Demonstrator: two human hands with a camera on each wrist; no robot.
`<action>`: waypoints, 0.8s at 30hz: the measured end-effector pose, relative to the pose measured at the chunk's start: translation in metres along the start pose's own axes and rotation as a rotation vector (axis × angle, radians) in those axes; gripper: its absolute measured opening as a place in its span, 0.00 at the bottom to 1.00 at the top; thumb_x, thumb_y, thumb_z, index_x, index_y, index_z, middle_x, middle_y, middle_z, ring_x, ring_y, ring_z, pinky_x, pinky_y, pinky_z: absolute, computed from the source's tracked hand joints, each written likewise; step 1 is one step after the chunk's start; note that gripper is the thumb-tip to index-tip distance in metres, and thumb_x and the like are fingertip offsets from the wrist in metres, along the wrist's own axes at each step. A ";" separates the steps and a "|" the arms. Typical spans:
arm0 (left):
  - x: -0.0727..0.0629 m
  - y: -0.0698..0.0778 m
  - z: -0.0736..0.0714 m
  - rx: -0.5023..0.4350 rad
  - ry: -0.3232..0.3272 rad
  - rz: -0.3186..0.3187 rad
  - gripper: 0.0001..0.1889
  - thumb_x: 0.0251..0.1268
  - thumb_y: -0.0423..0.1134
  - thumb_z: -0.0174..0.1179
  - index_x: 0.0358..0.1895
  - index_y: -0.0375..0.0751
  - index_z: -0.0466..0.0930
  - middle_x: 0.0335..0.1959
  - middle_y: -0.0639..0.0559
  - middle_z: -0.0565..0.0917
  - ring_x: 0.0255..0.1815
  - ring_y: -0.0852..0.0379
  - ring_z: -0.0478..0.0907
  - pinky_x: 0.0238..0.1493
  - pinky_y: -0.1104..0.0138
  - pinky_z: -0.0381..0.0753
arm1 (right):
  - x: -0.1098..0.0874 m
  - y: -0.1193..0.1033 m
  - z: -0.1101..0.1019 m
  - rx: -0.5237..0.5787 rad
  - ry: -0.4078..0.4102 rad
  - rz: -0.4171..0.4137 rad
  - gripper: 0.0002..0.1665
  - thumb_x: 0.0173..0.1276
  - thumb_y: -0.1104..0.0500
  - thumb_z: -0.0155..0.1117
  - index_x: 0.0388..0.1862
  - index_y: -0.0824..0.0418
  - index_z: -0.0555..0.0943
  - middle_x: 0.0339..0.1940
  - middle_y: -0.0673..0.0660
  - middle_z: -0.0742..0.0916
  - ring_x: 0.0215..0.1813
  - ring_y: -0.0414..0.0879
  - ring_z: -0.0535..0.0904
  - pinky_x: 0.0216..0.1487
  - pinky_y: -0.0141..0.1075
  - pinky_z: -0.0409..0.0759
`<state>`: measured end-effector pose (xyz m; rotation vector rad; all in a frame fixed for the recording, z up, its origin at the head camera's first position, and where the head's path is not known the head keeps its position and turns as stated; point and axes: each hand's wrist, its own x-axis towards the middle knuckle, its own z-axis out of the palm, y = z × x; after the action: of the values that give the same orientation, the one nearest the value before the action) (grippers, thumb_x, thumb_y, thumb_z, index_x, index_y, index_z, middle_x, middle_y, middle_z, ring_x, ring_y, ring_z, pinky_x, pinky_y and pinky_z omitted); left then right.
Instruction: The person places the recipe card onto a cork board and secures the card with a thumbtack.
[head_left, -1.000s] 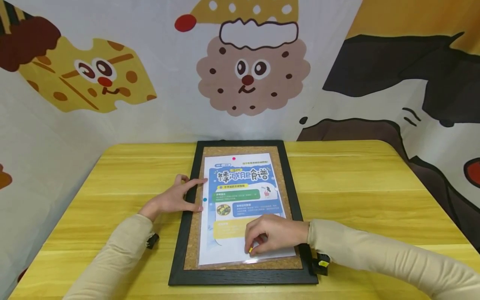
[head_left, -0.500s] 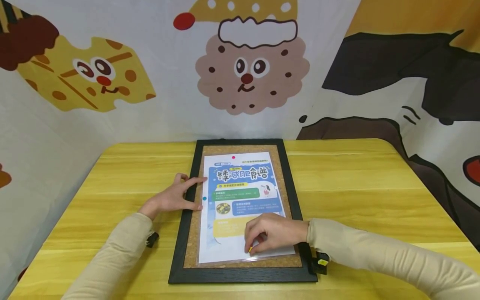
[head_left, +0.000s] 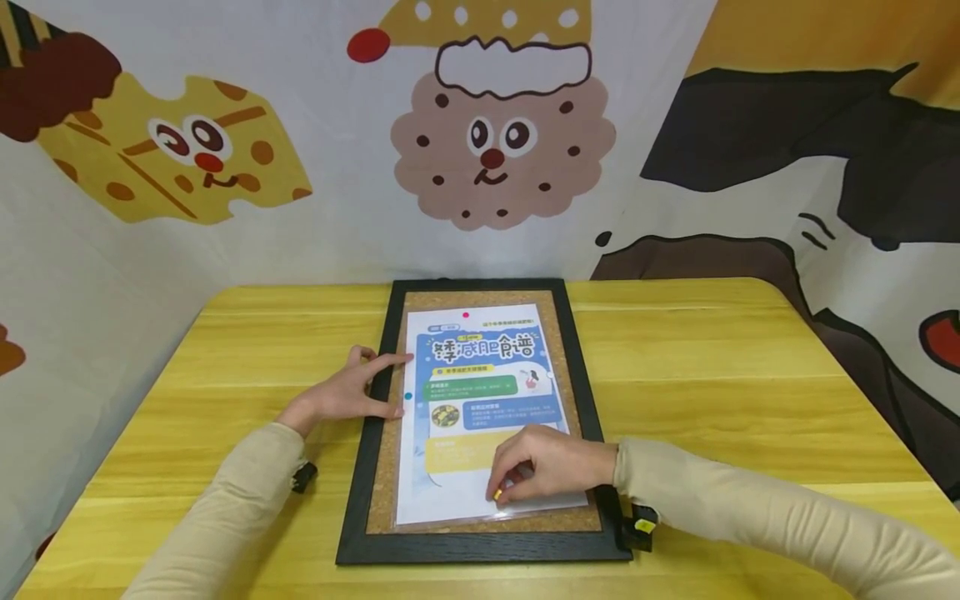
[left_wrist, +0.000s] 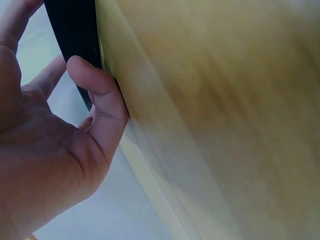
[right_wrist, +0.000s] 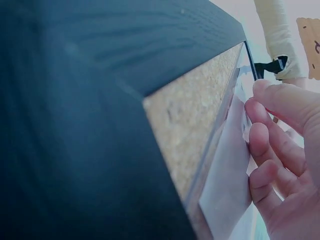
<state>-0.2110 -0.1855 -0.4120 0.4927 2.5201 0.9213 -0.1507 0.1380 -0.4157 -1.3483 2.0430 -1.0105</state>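
Observation:
A laminated printed sheet lies on a cork board with a black frame. My left hand spreads thumb and index finger across the frame's left side, both tips at the sheet's left edge. In the left wrist view its little finger bends beside the frame. My right hand pinches a small yellow push pin over the sheet's lower margin. In the right wrist view, thumb and index fingertips meet, the other fingers curl close to the sheet, and the pin is hidden.
A pink pin sits at the sheet's top edge, a teal pin at its left and a white pin at its right. The wooden table backs onto a cartoon-printed cloth.
Little differs. The right fingertips, with the yellow push pin, have shifted very slightly left and away from the sheet's lower edge. The left hand stays in place.

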 end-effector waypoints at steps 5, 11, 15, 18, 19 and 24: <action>0.001 0.000 -0.002 -0.003 -0.005 -0.004 0.46 0.54 0.53 0.71 0.75 0.50 0.59 0.61 0.32 0.50 0.56 0.33 0.59 0.52 0.40 0.64 | -0.002 0.002 -0.002 0.023 0.008 -0.001 0.08 0.62 0.62 0.70 0.41 0.55 0.88 0.35 0.40 0.85 0.32 0.31 0.75 0.31 0.28 0.75; 0.002 0.000 -0.004 -0.004 -0.006 0.006 0.45 0.54 0.52 0.71 0.75 0.50 0.58 0.62 0.31 0.50 0.56 0.33 0.60 0.52 0.40 0.64 | -0.004 0.006 -0.004 0.081 0.023 -0.029 0.09 0.62 0.63 0.70 0.42 0.56 0.88 0.40 0.42 0.84 0.35 0.33 0.76 0.32 0.29 0.75; 0.002 -0.001 -0.004 -0.005 -0.008 0.006 0.45 0.54 0.53 0.71 0.75 0.50 0.58 0.61 0.31 0.50 0.55 0.34 0.60 0.51 0.41 0.65 | -0.004 0.007 -0.003 0.103 0.018 -0.032 0.09 0.62 0.63 0.70 0.42 0.56 0.88 0.40 0.42 0.84 0.34 0.33 0.74 0.31 0.29 0.74; 0.003 -0.002 -0.003 -0.003 -0.006 0.006 0.45 0.54 0.53 0.70 0.75 0.51 0.59 0.61 0.31 0.50 0.55 0.34 0.60 0.51 0.41 0.65 | -0.004 0.007 -0.001 0.094 0.005 -0.031 0.08 0.62 0.62 0.70 0.41 0.56 0.88 0.39 0.41 0.84 0.31 0.32 0.73 0.30 0.28 0.74; 0.003 -0.003 -0.003 -0.003 -0.006 0.005 0.45 0.54 0.54 0.70 0.75 0.51 0.59 0.61 0.31 0.50 0.55 0.34 0.60 0.51 0.41 0.65 | -0.004 0.006 -0.001 0.085 0.002 -0.032 0.08 0.62 0.62 0.70 0.40 0.56 0.88 0.39 0.41 0.84 0.31 0.31 0.73 0.29 0.28 0.74; 0.001 -0.002 -0.002 -0.005 -0.006 0.006 0.45 0.54 0.53 0.70 0.75 0.50 0.59 0.62 0.31 0.50 0.55 0.34 0.60 0.51 0.41 0.65 | -0.004 0.004 0.002 0.040 0.006 -0.045 0.07 0.61 0.62 0.71 0.39 0.56 0.89 0.37 0.40 0.84 0.29 0.30 0.72 0.29 0.27 0.74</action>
<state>-0.2135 -0.1874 -0.4122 0.5011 2.5118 0.9275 -0.1500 0.1418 -0.4202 -1.3778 1.9949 -1.0701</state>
